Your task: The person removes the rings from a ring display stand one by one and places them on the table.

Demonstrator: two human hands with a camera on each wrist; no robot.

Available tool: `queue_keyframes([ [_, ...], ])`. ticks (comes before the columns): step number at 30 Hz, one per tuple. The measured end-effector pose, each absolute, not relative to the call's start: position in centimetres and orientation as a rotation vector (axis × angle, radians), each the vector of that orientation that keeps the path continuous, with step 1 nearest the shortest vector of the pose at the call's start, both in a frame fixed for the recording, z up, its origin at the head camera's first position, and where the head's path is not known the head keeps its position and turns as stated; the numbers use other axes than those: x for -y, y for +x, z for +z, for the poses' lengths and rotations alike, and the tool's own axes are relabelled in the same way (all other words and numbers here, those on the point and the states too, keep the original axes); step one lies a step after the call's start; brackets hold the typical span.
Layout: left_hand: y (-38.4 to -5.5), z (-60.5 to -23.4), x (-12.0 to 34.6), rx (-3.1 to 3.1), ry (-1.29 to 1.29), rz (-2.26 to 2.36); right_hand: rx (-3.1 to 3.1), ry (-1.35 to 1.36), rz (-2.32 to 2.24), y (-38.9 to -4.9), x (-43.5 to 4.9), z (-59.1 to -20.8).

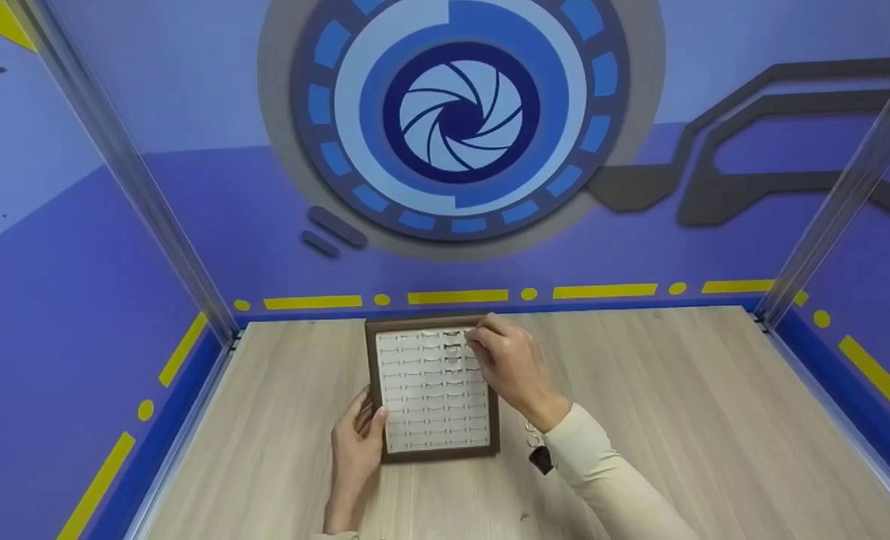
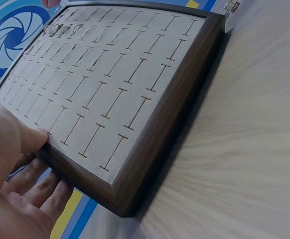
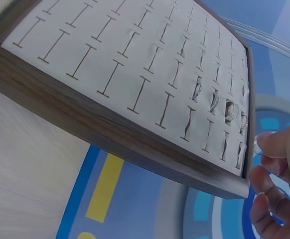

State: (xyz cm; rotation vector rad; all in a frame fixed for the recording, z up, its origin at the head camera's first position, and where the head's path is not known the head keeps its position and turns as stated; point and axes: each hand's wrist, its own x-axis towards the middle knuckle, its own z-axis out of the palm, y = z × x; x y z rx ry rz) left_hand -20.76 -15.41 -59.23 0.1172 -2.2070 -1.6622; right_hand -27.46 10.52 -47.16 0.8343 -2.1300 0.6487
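Note:
A ring display tray (image 1: 436, 405) with a brown wooden frame and a white slotted pad is tilted up from the table. My left hand (image 1: 358, 439) grips its left edge; in the left wrist view the thumb lies on the frame's rim and the fingers are beneath. Several silver rings (image 3: 231, 111) sit in one line of slots near the tray's far end. My right hand (image 1: 511, 364) is at the upper right corner, where thumb and forefinger pinch a small silver ring (image 3: 256, 145). Fingers partly hide that ring.
On the wooden table (image 1: 662, 405), right of the tray, lie a few loose rings (image 1: 533, 436) beside a small black object (image 1: 541, 460), partly covered by the right sleeve. A blue printed wall (image 1: 205, 225) stands behind, with metal posts (image 1: 843, 172) at the corners.

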Motion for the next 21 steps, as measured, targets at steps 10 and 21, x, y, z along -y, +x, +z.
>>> queue_keyframes([
  [10, -20.6, -59.1, 15.5, 2.229, 0.147, -1.682, 2.138, 0.872, 0.677, -26.4, -11.1, -46.9],
  [21, -20.6, -59.0, 15.5, 2.213, 0.106, -1.702, 2.151, 0.850, 0.690, -25.5, -12.8, -47.2],
])
